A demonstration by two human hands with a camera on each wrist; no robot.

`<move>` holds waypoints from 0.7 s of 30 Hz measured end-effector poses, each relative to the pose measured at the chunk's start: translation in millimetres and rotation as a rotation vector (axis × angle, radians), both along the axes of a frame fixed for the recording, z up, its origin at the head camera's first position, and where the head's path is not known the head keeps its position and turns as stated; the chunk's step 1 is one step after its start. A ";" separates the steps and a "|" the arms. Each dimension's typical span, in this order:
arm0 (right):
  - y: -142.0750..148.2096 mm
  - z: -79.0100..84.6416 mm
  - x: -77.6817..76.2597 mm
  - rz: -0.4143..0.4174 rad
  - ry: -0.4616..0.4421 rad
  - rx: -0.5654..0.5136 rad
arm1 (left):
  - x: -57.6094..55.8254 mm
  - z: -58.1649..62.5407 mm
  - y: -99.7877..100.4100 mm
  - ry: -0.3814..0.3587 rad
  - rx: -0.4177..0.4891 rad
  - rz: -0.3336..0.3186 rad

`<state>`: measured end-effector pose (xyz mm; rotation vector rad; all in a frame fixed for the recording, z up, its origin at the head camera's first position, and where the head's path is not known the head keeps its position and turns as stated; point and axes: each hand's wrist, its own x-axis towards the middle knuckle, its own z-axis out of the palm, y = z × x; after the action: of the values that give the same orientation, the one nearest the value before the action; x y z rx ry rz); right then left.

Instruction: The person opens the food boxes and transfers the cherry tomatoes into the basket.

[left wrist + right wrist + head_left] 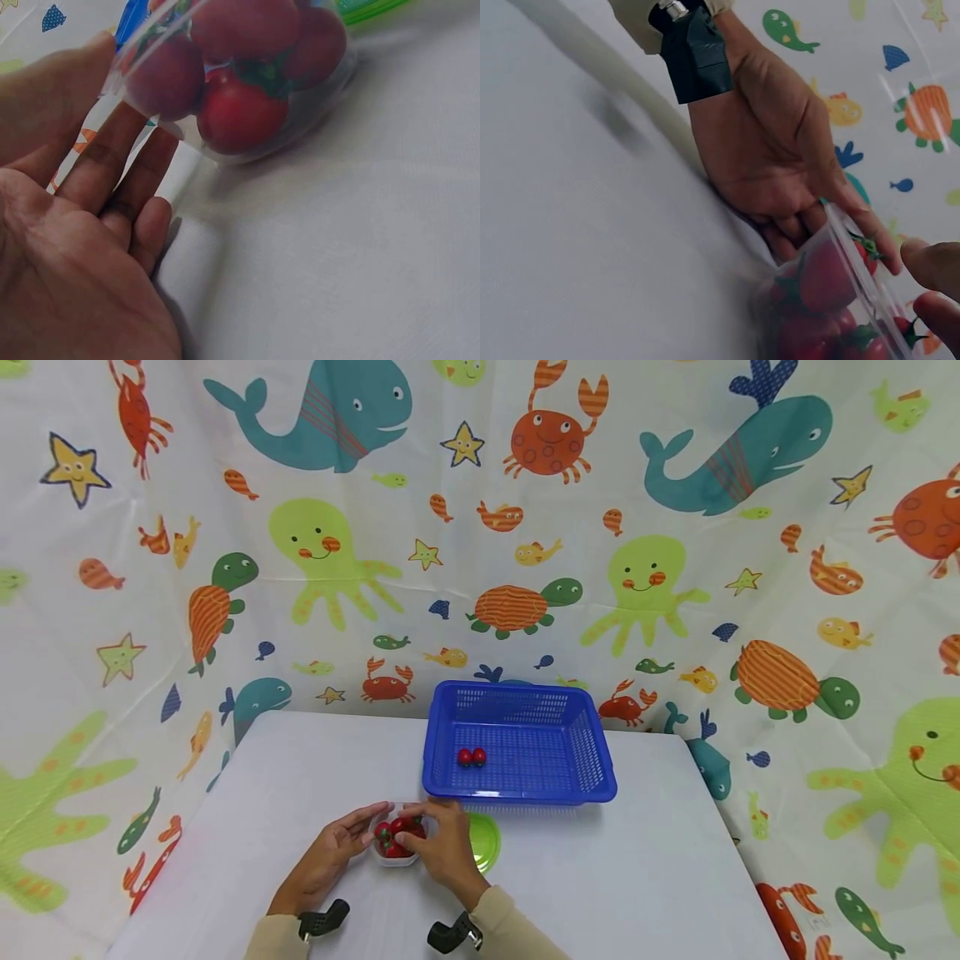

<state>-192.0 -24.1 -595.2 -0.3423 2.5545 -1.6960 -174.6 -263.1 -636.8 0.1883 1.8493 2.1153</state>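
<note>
A small clear plastic container of red tomatoes with green stalks stands on the white table. My left hand holds it by the left side, thumb and fingers against the wall and rim. From the right, my right hand reaches over its top, thumb and finger spread above the tomatoes. In the right wrist view, the right fingertips are apart near the rim, and nothing shows between them. Two more tomatoes lie side by side in a blue basket behind the hands.
Partly behind my right hand, a round green lid lies on the white table. A curtain printed with sea animals hangs behind the table and along both sides.
</note>
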 end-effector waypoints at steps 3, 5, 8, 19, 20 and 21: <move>-3.2 -3.3 -0.3 0.000 0.031 0.028 | -0.6 -1.1 -0.5 0.013 0.008 -0.011; -5.7 -4.8 -0.8 -0.003 0.056 0.052 | -1.0 -1.4 -0.7 0.011 0.011 -0.009; -9.4 -6.7 -2.0 0.002 0.079 0.067 | -0.9 -1.6 -0.5 0.010 0.010 -0.004; -17.1 -5.2 -0.6 0.040 0.062 0.112 | -0.2 -2.0 0.0 0.018 0.023 -0.020; -17.5 -4.9 -0.4 0.045 0.071 0.119 | -0.2 -2.1 0.1 0.020 0.022 -0.019; -17.9 -4.7 -0.4 0.049 0.079 0.129 | -0.3 -2.1 0.1 0.019 0.020 -0.018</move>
<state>-192.4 -42.0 -599.9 -0.4686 2.6707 -1.5213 -174.9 -263.0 -638.9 0.2300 1.8303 2.1281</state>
